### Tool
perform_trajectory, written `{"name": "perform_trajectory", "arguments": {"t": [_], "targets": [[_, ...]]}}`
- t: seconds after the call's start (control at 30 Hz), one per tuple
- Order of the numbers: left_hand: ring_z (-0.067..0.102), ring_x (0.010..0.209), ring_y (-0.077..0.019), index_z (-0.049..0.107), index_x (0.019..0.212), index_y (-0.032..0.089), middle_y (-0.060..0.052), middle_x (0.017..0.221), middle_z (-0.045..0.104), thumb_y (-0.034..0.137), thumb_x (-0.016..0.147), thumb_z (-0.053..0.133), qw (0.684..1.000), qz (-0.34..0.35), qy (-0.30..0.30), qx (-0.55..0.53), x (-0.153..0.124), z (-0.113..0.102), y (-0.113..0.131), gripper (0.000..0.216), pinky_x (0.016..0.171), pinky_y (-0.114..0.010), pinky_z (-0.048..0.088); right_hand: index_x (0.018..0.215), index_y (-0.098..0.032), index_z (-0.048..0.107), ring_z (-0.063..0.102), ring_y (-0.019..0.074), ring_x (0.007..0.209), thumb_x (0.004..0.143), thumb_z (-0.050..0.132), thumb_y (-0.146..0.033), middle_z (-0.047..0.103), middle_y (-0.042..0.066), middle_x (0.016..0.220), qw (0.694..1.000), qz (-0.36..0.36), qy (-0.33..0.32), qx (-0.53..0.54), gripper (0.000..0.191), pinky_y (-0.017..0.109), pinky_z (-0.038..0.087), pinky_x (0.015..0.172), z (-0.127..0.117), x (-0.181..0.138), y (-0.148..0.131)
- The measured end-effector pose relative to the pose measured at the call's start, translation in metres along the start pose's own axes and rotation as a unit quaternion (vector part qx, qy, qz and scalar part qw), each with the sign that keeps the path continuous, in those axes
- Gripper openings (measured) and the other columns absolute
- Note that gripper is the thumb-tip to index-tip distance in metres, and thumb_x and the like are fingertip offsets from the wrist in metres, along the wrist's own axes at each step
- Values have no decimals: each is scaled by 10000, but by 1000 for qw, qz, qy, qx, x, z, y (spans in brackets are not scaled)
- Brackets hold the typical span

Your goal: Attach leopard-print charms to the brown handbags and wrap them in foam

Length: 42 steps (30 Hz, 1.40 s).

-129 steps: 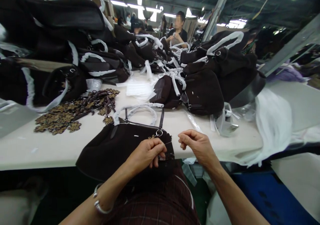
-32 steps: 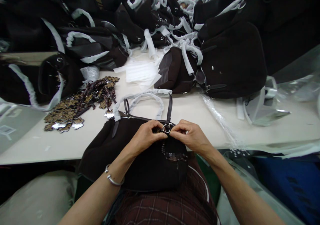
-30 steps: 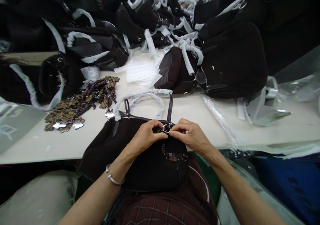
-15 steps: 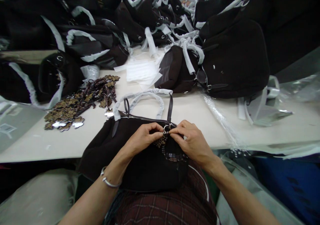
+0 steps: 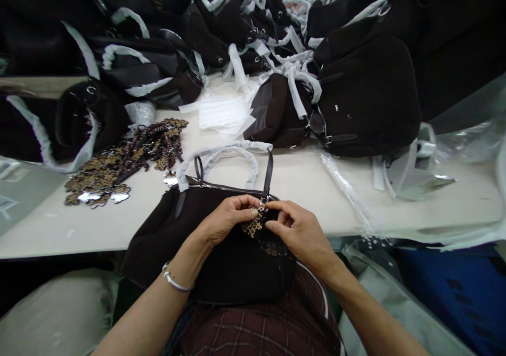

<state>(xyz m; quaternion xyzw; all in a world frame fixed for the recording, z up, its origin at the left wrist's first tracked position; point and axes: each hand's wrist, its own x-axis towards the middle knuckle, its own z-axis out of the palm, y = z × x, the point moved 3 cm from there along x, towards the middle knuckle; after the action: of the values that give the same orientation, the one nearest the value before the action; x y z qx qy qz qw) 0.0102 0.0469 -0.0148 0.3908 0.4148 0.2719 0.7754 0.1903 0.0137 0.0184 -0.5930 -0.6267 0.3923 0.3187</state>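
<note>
A dark brown suede handbag [image 5: 190, 240] lies half on my lap, half on the white table [image 5: 300, 182], its handles wrapped in white foam. My left hand [image 5: 227, 221] pinches a leopard-print charm [image 5: 255, 224] at the metal ring by the bag's right strap. My right hand [image 5: 298, 232] is closed on the same charm and ring from the right. Fingertips of both hands meet there.
A pile of leopard-print charms [image 5: 122, 166] lies on the table to the left. Several dark bags with foam-wrapped handles [image 5: 356, 92] crowd the back and right. White foam sheets [image 5: 221, 116] sit mid-table. Clear plastic wrap [image 5: 419, 166] lies at right.
Earlier my hands were apart above the bag. They came together at the strap ring, and over the last second the leopard charm has come to hang just below the ring.
</note>
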Motion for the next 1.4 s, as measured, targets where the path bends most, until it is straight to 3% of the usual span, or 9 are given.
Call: {"name": "perform_trajectory", "arguments": {"t": [0.17,0.4,0.6,0.77,0.97,1.13,1.27,1.4], "targets": [[598,755,-123,708,1017,163,-28,910,696,332,733,800,1000,15,22,14,0,-1,-2,343,725,-241,441,975,-228,743,474,99,533,770,700,-248,568,-51,604,997,65,-6,41,210,244,384,548,-1,4,-2],[621,768,-127,748,1020,183,-37,943,740,282,714,812,999,-3,35,-42,-1,4,-5,328,768,-251,448,907,-194,753,476,104,531,766,705,-369,577,-36,587,989,114,4,95,231,232,345,496,2,10,5],[621,1002,-193,754,1033,181,-64,1086,709,292,820,703,983,110,96,111,-4,11,1,246,939,-301,431,762,-189,724,549,128,591,781,697,-377,667,-6,649,993,91,8,69,191,245,393,553,7,10,10],[609,814,-157,681,999,165,-20,877,677,267,789,710,970,115,144,157,-3,10,1,235,770,-270,462,751,-199,710,570,125,609,798,686,-330,682,-19,664,995,66,31,61,140,243,414,587,8,6,8],[548,739,-117,659,923,151,4,828,637,276,796,693,986,82,81,121,-2,11,2,181,728,-238,408,757,-203,708,568,124,619,803,692,-340,680,-21,677,996,56,33,63,145,246,412,597,9,4,8],[526,761,-111,655,927,149,2,862,637,268,784,703,996,65,31,61,2,12,2,193,736,-229,377,916,-215,715,535,114,571,771,738,-357,612,-54,615,994,54,57,77,204,240,401,576,7,6,7],[513,765,-110,666,918,140,3,837,629,270,775,715,996,64,26,63,3,11,2,199,752,-231,366,867,-226,748,601,129,663,811,699,-315,697,-16,753,995,28,40,91,116,252,442,640,8,8,6],[507,731,-104,667,918,136,3,816,621,290,760,739,996,57,40,56,2,11,0,232,729,-234,363,836,-234,759,584,128,671,836,679,-296,662,1,783,996,-23,79,46,101,262,433,632,7,8,4]]}}
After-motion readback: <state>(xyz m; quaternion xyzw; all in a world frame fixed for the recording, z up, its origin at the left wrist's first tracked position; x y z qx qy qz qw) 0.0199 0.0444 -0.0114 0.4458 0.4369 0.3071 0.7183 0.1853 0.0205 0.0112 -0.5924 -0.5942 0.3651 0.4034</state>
